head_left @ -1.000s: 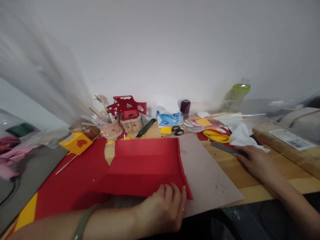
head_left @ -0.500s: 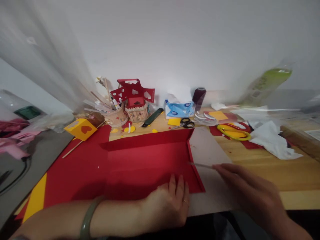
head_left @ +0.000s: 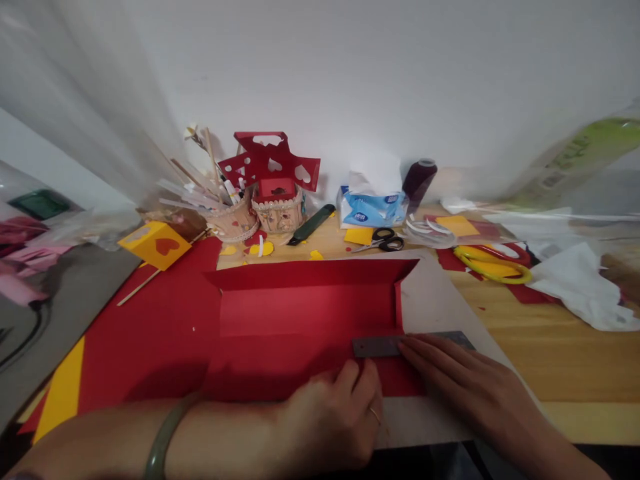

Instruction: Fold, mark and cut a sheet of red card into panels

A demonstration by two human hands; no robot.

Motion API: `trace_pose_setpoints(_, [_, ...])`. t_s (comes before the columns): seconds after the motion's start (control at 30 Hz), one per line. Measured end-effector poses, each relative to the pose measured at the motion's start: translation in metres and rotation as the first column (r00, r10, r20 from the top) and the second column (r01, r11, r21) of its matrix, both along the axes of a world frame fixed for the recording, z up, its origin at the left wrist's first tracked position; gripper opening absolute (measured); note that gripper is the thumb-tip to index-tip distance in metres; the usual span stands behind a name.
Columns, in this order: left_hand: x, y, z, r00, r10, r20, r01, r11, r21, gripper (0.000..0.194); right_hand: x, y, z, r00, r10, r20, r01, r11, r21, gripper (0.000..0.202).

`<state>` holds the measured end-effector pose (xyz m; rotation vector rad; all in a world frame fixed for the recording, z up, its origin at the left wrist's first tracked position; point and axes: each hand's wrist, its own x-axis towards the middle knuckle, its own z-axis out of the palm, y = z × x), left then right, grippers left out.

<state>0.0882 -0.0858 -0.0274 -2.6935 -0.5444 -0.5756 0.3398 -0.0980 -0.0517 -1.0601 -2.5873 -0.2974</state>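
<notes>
A sheet of red card (head_left: 300, 313) with its far and right edges folded up lies before me, partly on a pale board (head_left: 440, 293). My right hand (head_left: 455, 373) lies on a metal ruler (head_left: 377, 346), fingers stretched out together, pressing it down across the card's right part. My left hand (head_left: 340, 407), with a ring and a green bangle, rests at the card's near edge just below the ruler's left end. Its fingers are curled, and what they pinch, if anything, is hidden.
Along the back are two decorated pots (head_left: 277, 212), a green cutter (head_left: 313, 225), a tissue pack (head_left: 373, 208), black scissors (head_left: 387, 240), a thread spool (head_left: 419, 183) and yellow-handled scissors (head_left: 493, 265). A yellow paper box (head_left: 159, 245) on a stick lies left.
The ruler has come down flat onto the card under my right hand. The fingers of my left hand have curled in. The camera view has shifted a little.
</notes>
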Motion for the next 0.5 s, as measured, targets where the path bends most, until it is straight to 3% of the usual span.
trace_pose_setpoints(0.27, [-0.001,0.003,0.001,1.0,-0.003,-0.023,0.003,1.0,-0.004,0.033,0.001,-0.001,0.004,1.0,0.007,0.003,-0.007,0.999,-0.041,0.055])
trace_pose_setpoints(0.5, [-0.003,0.009,-0.001,0.997,-0.017,-0.076,0.017,1.0,0.005,0.031,-0.001,-0.001,0.011,1.0,-0.01,-0.008,0.009,0.996,-0.083,0.042])
